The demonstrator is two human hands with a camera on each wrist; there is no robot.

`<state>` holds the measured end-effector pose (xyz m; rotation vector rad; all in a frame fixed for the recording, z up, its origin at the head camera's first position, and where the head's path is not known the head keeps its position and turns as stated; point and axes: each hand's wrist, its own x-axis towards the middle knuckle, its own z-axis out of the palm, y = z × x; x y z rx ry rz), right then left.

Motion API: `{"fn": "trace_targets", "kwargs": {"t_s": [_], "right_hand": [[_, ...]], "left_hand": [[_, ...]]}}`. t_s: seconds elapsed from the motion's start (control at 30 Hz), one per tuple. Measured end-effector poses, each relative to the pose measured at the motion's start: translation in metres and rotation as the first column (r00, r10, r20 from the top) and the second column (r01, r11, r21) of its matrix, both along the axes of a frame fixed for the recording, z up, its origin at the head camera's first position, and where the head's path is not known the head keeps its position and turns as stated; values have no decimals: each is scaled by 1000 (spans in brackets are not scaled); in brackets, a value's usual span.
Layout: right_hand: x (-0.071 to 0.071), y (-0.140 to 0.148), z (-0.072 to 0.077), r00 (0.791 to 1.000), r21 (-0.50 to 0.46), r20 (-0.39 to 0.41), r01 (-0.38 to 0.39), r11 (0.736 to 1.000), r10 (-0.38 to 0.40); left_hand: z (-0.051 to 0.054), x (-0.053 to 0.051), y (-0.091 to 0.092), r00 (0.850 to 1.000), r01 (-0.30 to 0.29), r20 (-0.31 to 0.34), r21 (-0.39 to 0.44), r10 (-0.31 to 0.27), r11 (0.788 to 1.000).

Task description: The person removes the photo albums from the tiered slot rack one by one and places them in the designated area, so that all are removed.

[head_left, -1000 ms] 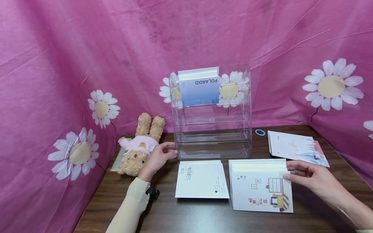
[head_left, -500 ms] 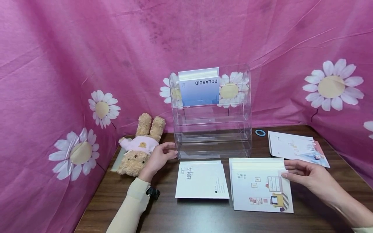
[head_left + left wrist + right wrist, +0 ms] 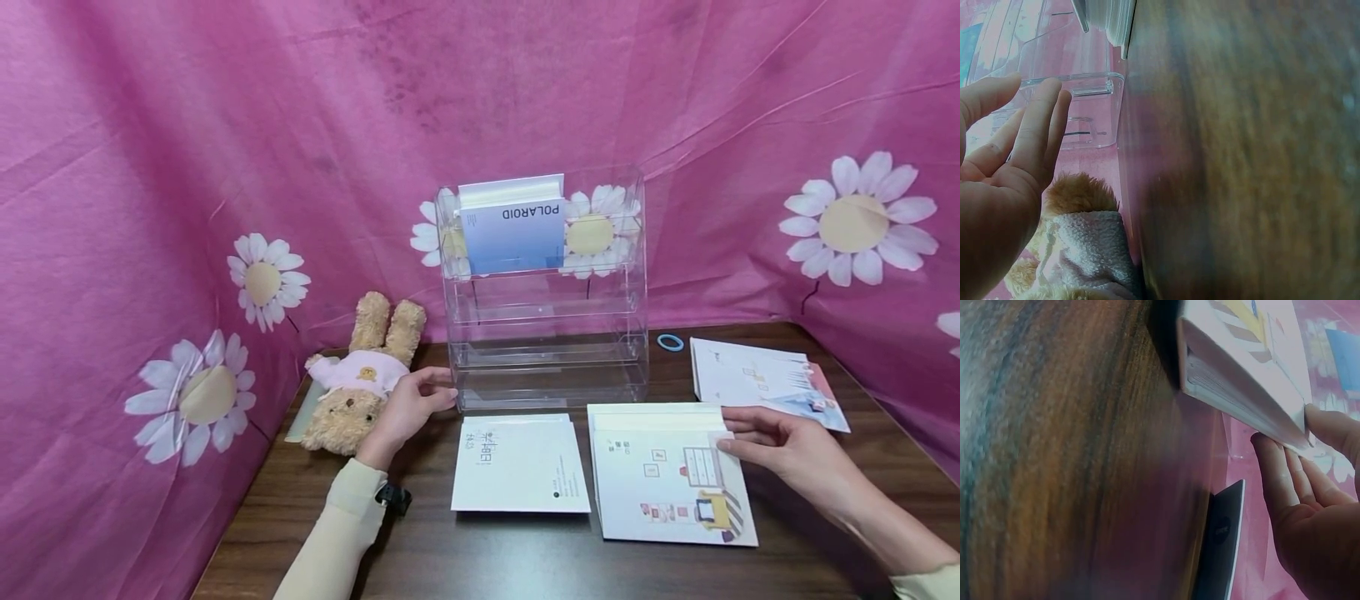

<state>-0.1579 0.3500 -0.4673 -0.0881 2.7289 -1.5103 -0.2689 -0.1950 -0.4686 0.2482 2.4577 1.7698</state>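
My right hand pinches the far right edge of a white photo album, thumb on top and fingers beneath. Its cover shows a drawn dresser and armchair; the right wrist view shows its page edges between the covers. My left hand has its fingers stretched out at the lower left side of a clear tiered display rack. A blue album marked POLAROID stands in the rack's top tier. Left of the held album lies another white album with printed characters.
A teddy bear in a pink top lies left of the rack, partly over a pale flat item. To the right are a light-blue ring and more albums. A pink flowered cloth hangs behind the table.
My right hand and the held album have shifted slightly left, and the album's far edge sits a little farther back. The left hand and rack have stayed put.
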Motion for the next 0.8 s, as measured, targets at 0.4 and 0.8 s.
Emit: {"fn": "trace_targets", "kwargs": {"t_s": [0.4,0.8], "right_hand": [[-5,-4,-7,1000,-33,13,22,999,-22],[-12,-7,-9,999,-15,43,29,999,-29]], "left_hand": [[-2,1,1,1000,-4,12,23,4,1000],[-1,0,2,1000,-12,11,25,12,1000]]}}
